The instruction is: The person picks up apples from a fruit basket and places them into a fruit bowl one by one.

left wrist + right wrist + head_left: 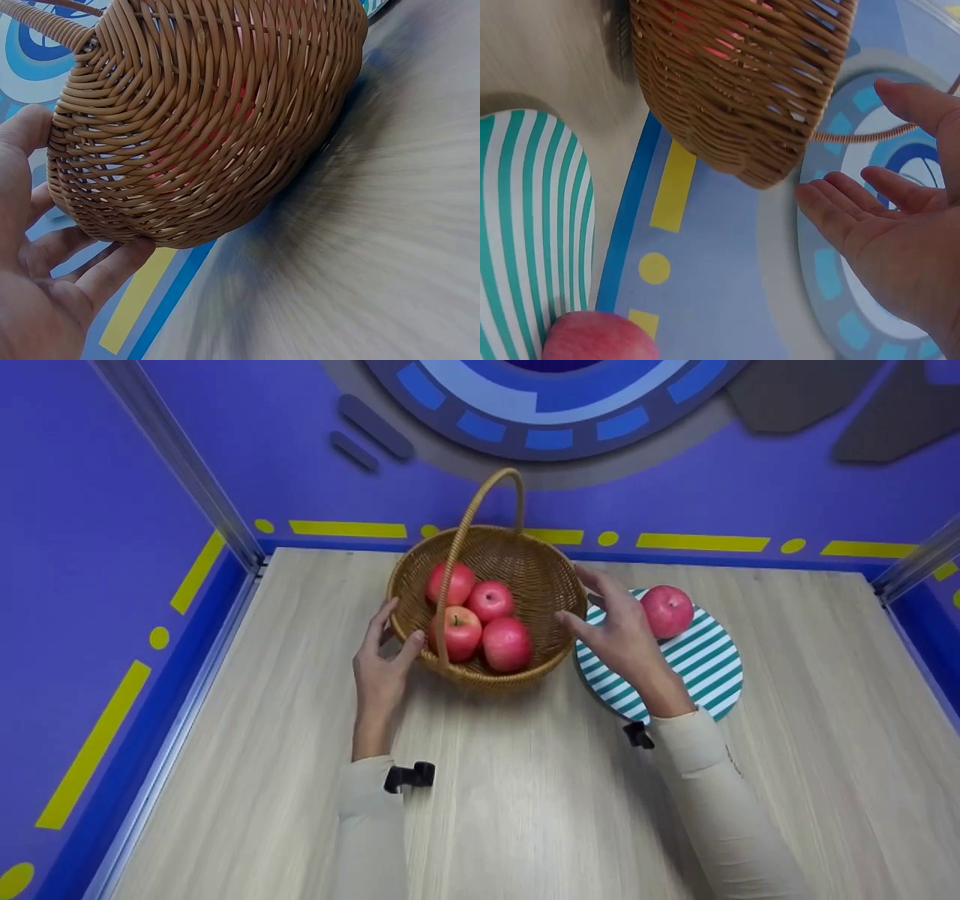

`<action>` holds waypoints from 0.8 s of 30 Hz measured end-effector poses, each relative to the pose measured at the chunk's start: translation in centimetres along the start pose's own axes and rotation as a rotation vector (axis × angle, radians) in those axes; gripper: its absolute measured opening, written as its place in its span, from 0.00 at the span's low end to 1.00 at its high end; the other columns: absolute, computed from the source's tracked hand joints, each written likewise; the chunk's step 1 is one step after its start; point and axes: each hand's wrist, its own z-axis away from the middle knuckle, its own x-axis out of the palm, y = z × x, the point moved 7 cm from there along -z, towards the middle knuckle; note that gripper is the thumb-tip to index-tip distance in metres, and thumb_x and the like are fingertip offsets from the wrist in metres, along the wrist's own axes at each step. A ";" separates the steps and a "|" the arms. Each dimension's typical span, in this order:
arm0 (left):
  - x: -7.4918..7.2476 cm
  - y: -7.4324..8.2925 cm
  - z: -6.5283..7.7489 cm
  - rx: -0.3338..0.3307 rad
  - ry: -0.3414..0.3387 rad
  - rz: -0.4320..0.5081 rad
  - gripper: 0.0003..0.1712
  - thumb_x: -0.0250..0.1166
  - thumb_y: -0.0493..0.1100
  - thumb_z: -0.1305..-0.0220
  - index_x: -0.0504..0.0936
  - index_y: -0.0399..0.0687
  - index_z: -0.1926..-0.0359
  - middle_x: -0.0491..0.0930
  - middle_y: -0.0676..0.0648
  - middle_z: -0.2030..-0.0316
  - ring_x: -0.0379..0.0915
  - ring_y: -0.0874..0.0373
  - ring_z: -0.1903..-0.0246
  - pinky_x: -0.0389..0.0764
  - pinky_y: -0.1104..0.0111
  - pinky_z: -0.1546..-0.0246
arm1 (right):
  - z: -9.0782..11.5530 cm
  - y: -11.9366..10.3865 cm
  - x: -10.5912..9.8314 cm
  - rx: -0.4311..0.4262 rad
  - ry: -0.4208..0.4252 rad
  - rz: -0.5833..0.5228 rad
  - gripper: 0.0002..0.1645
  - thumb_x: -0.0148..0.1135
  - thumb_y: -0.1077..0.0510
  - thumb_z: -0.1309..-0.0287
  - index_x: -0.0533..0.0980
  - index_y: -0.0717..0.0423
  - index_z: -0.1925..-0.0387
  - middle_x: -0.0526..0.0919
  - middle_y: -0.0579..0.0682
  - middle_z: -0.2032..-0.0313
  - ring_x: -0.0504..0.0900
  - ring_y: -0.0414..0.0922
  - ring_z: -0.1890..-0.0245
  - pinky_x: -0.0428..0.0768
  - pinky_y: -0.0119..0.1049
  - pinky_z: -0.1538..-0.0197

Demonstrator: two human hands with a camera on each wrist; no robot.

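A brown wicker basket (536, 577) with a tall arched handle (466, 521) holds several red apples (506, 645). At its left side is my left hand (381, 675), thumb and fingers spread. Its fingertips touch the outer wicker wall in the left wrist view. My right hand (622, 634) reaches beside the basket's right rim with thumb and fingers apart. The right wrist view shows a gap between that hand (900, 232) and the wicker. One more apple (667, 612) lies on a round green-and-white striped plate (709, 675), right of the right hand.
All this is on a light wood-grain table (510, 795). A blue printed panel (300, 472) stands along the back edge, close behind the basket. Another blue panel (82, 547) borders the left side, with a metal post (180, 457) in the corner.
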 end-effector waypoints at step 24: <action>0.0 0.0 0.0 -0.007 -0.002 0.050 0.37 0.74 0.51 0.30 0.74 0.56 0.23 0.69 0.46 0.26 0.69 0.45 0.32 0.76 0.46 0.36 | -1.7 -1.8 5.3 -0.073 -0.429 0.208 0.46 0.76 0.52 0.34 0.65 0.58 0.21 0.70 0.59 0.28 0.71 0.58 0.30 0.73 0.56 0.30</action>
